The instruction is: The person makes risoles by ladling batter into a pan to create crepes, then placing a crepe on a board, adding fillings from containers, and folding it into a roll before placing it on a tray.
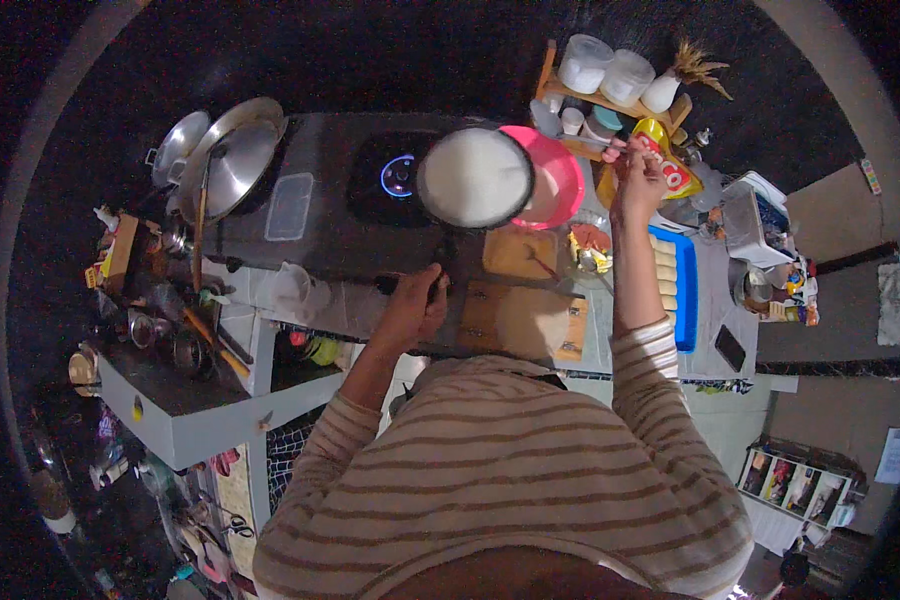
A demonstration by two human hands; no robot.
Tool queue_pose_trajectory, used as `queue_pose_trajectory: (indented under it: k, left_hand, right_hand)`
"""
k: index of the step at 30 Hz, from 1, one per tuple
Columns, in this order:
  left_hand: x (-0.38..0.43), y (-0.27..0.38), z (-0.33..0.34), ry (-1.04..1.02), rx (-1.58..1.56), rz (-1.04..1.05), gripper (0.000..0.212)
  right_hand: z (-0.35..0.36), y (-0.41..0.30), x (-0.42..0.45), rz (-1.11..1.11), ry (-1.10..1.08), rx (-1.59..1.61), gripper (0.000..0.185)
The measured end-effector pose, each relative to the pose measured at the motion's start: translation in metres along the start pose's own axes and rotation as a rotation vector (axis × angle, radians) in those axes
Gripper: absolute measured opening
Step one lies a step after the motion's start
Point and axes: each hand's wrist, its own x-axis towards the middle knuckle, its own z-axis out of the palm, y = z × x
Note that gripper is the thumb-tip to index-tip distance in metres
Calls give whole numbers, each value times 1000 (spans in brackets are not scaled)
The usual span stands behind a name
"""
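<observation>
My left hand [420, 304] grips the black handle of a frying pan [474, 178]. White contents cover the pan's round base, and the pan overlaps the edge of a pink basin [562, 176]. Pale liquid shows inside the basin. In my right hand [641, 184] is the handle of a ladle [546, 118], its bowl raised beyond the basin's far rim. Left of the pan is a black cooktop [371, 202] with a lit blue ring. A wooden board [480, 319] lies close to my body, below a shallow container [506, 253] of yellowish filling holding a spoon.
Pale rolls sit in a blue tray [688, 300] beside my right forearm, with a phone [730, 347] farther right. A yellow pouch [664, 154] stands behind my right hand, near a wooden rack [596, 97] of jars. At left are a large wok [232, 161] and a clear lid [290, 206].
</observation>
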Motion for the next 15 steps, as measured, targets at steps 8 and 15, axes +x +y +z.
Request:
queue_pose_trajectory:
  k: [8,15]
  left_hand:
    - [74,-47,-18,292,-165,177,23]
    - [105,-67,-13,318,-524,-7,21]
  right_hand:
    - [-63,116,1,-128,-177,-816,20]
    - [-65,135,-45,-145,-220,-1148,26]
